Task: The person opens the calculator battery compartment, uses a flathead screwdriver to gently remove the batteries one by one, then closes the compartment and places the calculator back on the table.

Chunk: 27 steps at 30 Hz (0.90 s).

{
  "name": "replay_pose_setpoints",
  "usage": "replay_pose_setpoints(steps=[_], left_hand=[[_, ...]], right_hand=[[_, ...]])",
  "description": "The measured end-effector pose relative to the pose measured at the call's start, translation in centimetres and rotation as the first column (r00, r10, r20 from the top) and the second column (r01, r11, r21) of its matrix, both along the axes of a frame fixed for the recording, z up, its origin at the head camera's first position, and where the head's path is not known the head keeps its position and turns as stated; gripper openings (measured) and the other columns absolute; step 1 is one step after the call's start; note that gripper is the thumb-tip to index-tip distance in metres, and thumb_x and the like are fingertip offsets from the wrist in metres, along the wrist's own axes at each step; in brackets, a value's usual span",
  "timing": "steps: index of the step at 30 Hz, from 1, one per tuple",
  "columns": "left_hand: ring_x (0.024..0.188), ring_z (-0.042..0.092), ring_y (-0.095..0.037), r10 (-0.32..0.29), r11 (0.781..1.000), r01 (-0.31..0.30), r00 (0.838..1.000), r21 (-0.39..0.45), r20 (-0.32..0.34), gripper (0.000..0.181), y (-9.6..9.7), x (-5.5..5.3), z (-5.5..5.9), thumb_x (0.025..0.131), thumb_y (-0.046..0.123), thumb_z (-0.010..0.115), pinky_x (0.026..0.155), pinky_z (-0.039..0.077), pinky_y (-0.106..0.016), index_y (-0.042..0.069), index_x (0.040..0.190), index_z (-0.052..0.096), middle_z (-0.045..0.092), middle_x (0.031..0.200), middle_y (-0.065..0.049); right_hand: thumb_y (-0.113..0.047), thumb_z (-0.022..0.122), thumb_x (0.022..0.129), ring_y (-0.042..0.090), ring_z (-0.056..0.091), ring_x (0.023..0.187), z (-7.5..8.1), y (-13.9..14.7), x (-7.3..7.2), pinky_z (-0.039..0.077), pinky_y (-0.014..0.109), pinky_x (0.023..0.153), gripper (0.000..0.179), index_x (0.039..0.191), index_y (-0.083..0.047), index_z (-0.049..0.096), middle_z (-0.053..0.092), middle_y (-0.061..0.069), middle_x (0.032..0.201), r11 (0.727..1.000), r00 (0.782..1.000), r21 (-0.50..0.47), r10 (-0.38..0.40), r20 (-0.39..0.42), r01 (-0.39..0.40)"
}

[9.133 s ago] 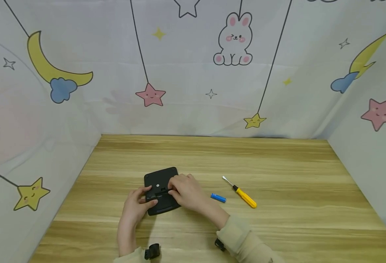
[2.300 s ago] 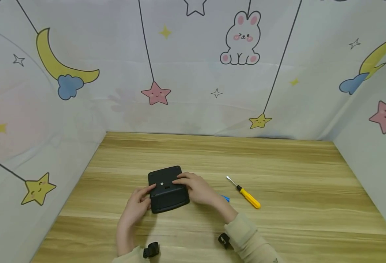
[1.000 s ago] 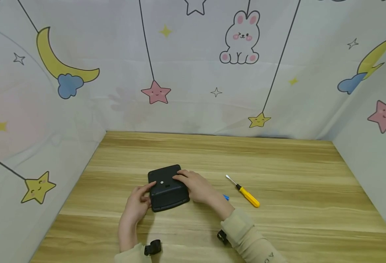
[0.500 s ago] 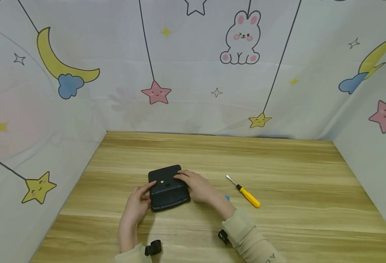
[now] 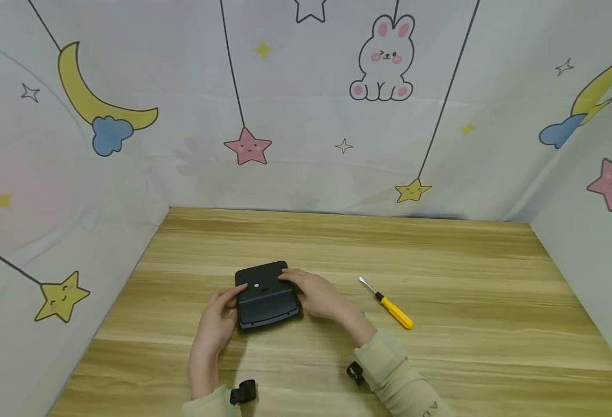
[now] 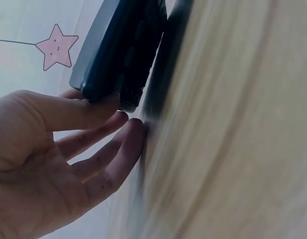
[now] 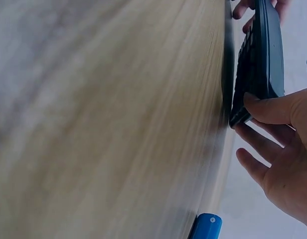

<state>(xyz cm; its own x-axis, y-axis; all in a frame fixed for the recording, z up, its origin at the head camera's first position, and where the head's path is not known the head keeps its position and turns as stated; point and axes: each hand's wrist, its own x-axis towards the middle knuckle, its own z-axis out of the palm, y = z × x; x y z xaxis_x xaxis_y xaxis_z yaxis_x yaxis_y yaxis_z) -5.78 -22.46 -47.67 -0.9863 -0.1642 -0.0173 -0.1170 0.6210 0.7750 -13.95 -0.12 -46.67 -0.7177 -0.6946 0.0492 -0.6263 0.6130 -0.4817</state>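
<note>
A black calculator [image 5: 266, 308] is face down between both hands, its keys [image 7: 245, 64] toward the table in the right wrist view. Its near end appears raised off the wood, with a dark gap beneath in the left wrist view. My left hand [image 5: 217, 322] grips its left edge, the thumb under the near corner and a finger on the back. From the right side, my right hand [image 5: 319, 296] holds the other edge between thumb and fingers. A blue battery [image 7: 207, 227] lies beside the right hand, almost wholly hidden by that wrist in the head view.
A screwdriver [image 5: 396, 313] with a yellow handle lies right of the right hand, its tip pointing away. The wooden table [image 5: 441, 255] ends at a printed cloth [image 5: 306, 116] behind and at both sides.
Earlier, the right fingers worked at a slot in the calculator's back; they then moved to its right edge. Most recently, the calculator's tilt has changed slightly. The right wrist now covers nearly all the battery.
</note>
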Motion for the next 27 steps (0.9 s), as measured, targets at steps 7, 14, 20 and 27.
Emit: replay_pose_setpoints(steps=[7,14,20,27], left_hand=[[0.13,0.046,-0.042,-0.003,1.0,0.004,1.0,0.02,-0.012,0.056,-0.06,-0.02,0.24,0.084,-0.015,0.05,0.109,0.035,-0.056,0.012,0.133,0.058,0.045,0.14,-0.02],[0.137,0.038,-0.041,0.03,0.997,-0.028,0.999,0.066,-0.039,0.052,-0.02,-0.12,0.39,0.085,-0.015,0.05,0.113,0.03,-0.054,0.011,0.129,0.061,0.043,0.146,-0.02],[0.14,0.035,-0.039,0.05,0.992,-0.045,0.998,0.121,-0.04,0.051,0.05,-0.1,0.42,0.088,-0.014,0.048,0.106,0.042,-0.05,0.011,0.13,0.06,0.041,0.149,-0.019],[0.137,0.041,-0.035,0.062,0.989,-0.052,0.995,0.137,-0.076,0.046,0.14,-0.16,0.45,0.09,-0.011,0.052,0.097,0.051,-0.044,0.013,0.128,0.062,0.049,0.144,-0.016]], right_hand=[[0.002,0.058,0.088,0.024,0.047,0.135,-0.05,0.31,-0.09,0.038,0.038,0.112,0.051,0.136,-0.014,0.052,0.051,0.006,0.144,0.999,1.0,-0.054,-0.007,0.005,0.007],[0.001,0.058,0.089,0.024,0.049,0.133,0.07,0.45,-0.2,0.039,0.039,0.111,0.05,0.136,-0.013,0.052,0.053,0.007,0.142,0.995,1.0,-0.093,-0.022,0.014,0.023],[0.0,0.057,0.09,0.025,0.051,0.132,0.19,0.54,-0.15,0.041,0.039,0.11,0.047,0.135,-0.014,0.053,0.055,0.006,0.139,0.99,0.999,-0.138,-0.02,0.028,0.024],[-0.001,0.057,0.091,0.023,0.053,0.129,0.47,0.67,-0.07,0.043,0.038,0.107,0.043,0.132,-0.015,0.055,0.058,0.005,0.137,0.986,0.999,-0.164,-0.036,0.016,0.038]])
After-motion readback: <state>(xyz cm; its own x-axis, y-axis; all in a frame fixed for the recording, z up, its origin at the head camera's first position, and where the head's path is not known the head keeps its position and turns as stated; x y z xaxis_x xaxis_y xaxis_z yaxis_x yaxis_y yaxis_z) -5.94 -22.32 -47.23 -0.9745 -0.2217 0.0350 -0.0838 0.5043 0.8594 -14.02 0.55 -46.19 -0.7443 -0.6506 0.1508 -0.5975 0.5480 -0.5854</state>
